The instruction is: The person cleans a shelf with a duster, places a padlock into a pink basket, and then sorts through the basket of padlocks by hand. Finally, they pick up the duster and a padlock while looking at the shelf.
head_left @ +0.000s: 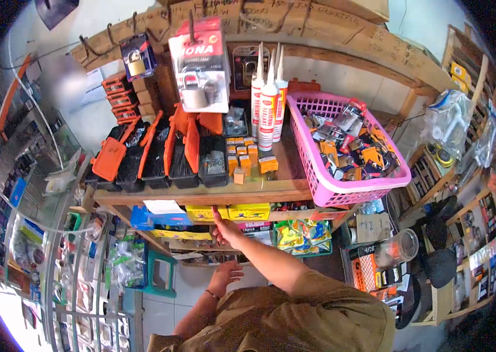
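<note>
Yellow boxes (249, 211) just beyond our right hand (225, 230), hold unclear | left hand (225, 277) lower, fingers loosely parted | wooden shelf edge (201, 196) above fingers, pink basket (330, 193) to their upper right

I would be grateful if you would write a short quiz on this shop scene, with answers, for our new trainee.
1. Which of the person's hands is nearer the yellow boxes below the wooden top?

2. True or false: the tubes with pointed nozzles stand upright beside the pink basket.

3. What colour are the lids on the row of black containers?
A) green
B) white
C) orange

Key:
1. The right hand; the left hand is lower, nearer the body.
2. True.
3. C.
</note>
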Tool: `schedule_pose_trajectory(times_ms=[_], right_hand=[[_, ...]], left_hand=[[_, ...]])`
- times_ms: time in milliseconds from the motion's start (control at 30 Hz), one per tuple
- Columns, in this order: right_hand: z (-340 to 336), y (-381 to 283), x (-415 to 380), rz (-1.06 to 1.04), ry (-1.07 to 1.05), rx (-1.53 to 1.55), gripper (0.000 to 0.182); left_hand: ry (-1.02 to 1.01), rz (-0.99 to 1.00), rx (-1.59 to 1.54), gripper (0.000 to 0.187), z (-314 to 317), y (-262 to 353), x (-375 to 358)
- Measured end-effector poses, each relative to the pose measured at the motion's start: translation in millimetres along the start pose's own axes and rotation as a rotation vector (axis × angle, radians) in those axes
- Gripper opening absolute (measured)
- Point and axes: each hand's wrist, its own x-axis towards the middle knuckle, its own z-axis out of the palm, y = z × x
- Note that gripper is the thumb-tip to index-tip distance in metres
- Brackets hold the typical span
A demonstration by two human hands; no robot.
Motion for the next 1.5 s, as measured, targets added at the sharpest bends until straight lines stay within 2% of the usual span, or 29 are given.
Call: schedule_pose_trajectory(times_ms=[67, 133, 167, 200, 233, 300, 400, 467, 500, 567, 600, 667, 700, 767, 800, 867, 900, 933, 967, 1000, 1067, 1133, 1167, 1200, 1233, 1300, 1400, 1433, 1500], right_hand=[[9.4, -4.8, 4.0, -0.089, 0.064, -0.154, 0.058], [-20.3, 40.2, 60.3, -0.312, 0.208, -0.796, 0.061], [-21.4, 29.1, 26.7, -0.296, 0.243, -0.724, 0.066], [-32.8, 34.3, 7.8, -0.427, 0.248, -0.798, 0.062], [-43.3, 6.9, -36.2, -0.38, 0.071, -0.881, 0.054], [-72.3, 11.7, -84.3, -0.381, -0.057, -0.633, 0.043], [-99.9, -42.9, -166.7, -0.301, -0.141, -0.758, 0.036], [-114.7, -80.8, -209.7, -0.395, -0.272, -0.811, 0.033], [-119.7, -102.8, -230.6, -0.39, -0.255, -0.805, 0.033], [-129.6, -146.8, -267.8, -0.51, -0.29, -1.022, 0.03], [-136.5, -163.0, -282.9, -0.503, -0.282, -1.016, 0.03], [-151.1, -190.1, -305.3, -0.986, -0.159, -1.185, 0.029], [-158.6, -203.0, -312.6, -0.981, -0.155, -1.178, 0.029], [-175.1, -226.6, -323.8, -1.263, 0.072, -1.189, 0.022], [-185.1, -239.0, -327.6, -1.239, 0.143, -1.237, 0.018], [-207.4, -273.6, -330.3, -1.16, 0.253, -1.326, 0.01], [-222.3, -290.2, -322.3, -1.033, 0.229, -1.268, 0.006], [-238.3, -309.3, -312.5, -0.896, 0.224, -1.266, 0.008], [-245.0, -328.2, -308.2, -0.756, 0.369, -1.317, 0.014], [-263.1, -345.6, -292.4, -0.697, 0.434, -1.503, 0.021], [-302.7, -360.1, -255.2, -0.457, 0.539, -1.682, 0.018], [-330.1, -348.2, -223.9, -0.371, 0.602, -1.708, 0.02], [-335.4, -338.3, -212.8, -0.28, 0.704, -1.746, 0.022], [-340.5, -333.9, -206.0, -0.184, 0.806, -1.775, 0.025], [-343.3, -333.1, -203.7, -0.12, 0.725, -1.773, 0.03], [-342.8, -332.5, -202.8, -0.097, 0.74, -1.768, 0.026], [-342.5, -332.7, -197.9, 0.015, 0.741, -1.837, 0.025], [-342.8, -331.0, -196.8, -0.021, 0.746, -1.882, 0.025], [-343.8, -330.6, -194.7, -0.124, 0.77, -1.872, 0.024]], left_hand=[[-0.06, 0.055, 0.053, 0.033, -2.1, -6.2, 7.5], [0.011, 0.083, 0.167, 0.033, 8.9, 0.8, -0.5], [0.015, 0.123, 0.148, 0.034, 3.4, -7.1, 1.6], [0.002, 0.125, 0.162, 0.034, 2.1, -9.8, -1.1], [0.056, 0.139, 0.219, 0.033, 3.5, -9.1, -5.8], [0.093, 0.151, 0.283, 0.033, 2.3, -10.5, -4.7], [0.121, 0.157, 0.316, 0.03, 6.2, -2.1, -1.6], [0.044, 0.383, 0.308, 0.028, 34.4, 32.3, -8.2], [0.028, 0.376, 0.315, 0.028, 54.2, 50.6, -11.7], [-0.083, 0.746, 0.343, 0.023, 98.4, 93.5, -17.3], [-0.091, 0.737, 0.344, 0.023, 117.9, 112.5, -15.8], [-0.208, 1.095, 0.646, 0.015, 155.0, 151.8, -10.3], [-0.272, 1.229, 0.7, 0.014, 180.7, 171.9, -11.9], [-0.423, 1.472, 0.868, 0.012, 229.3, 213.8, -12.9], [-0.512, 1.579, 0.987, 0.012, 251.0, 235.0, -9.6], [-0.591, 1.61, 1.045, 0.011, 306.4, 263.9, 1.7], [-0.52, 1.549, 1.057, 0.011, 336.5, 269.5, 17.4], [-0.449, 1.487, 1.068, 0.012, 365.5, 275.7, 34.8], [-0.454, 1.427, 1.145, 0.014, 388.9, 284.4, 70.9], [-0.458, 1.365, 1.217, 0.016, 405.7, 288.5, 108.3], [-0.328, 1.01, 1.476, 0.016, 424.3, 287.8, 142.5], [-0.288, 1.114, 1.477, 0.018, 413.3, 248.4, 207.3], [-0.518, 0.975, 1.64, 0.024, 403.2, 243.3, 216.0], [-0.527, 0.981, 1.645, 0.024, 405.7, 247.7, 215.0], [-0.658, 1.025, 1.659, 0.028, 407.6, 250.6, 209.3], [-0.859, 1.047, 1.643, 0.037, 404.6, 249.9, 209.7], [-0.823, 0.803, 1.561, 0.037, 401.7, 243.5, 210.3], [-0.814, 0.878, 1.668, 0.042, 399.1, 242.0, 216.9], [-0.867, 0.814, 1.642, 0.044, 397.1, 246.4, 218.3]])
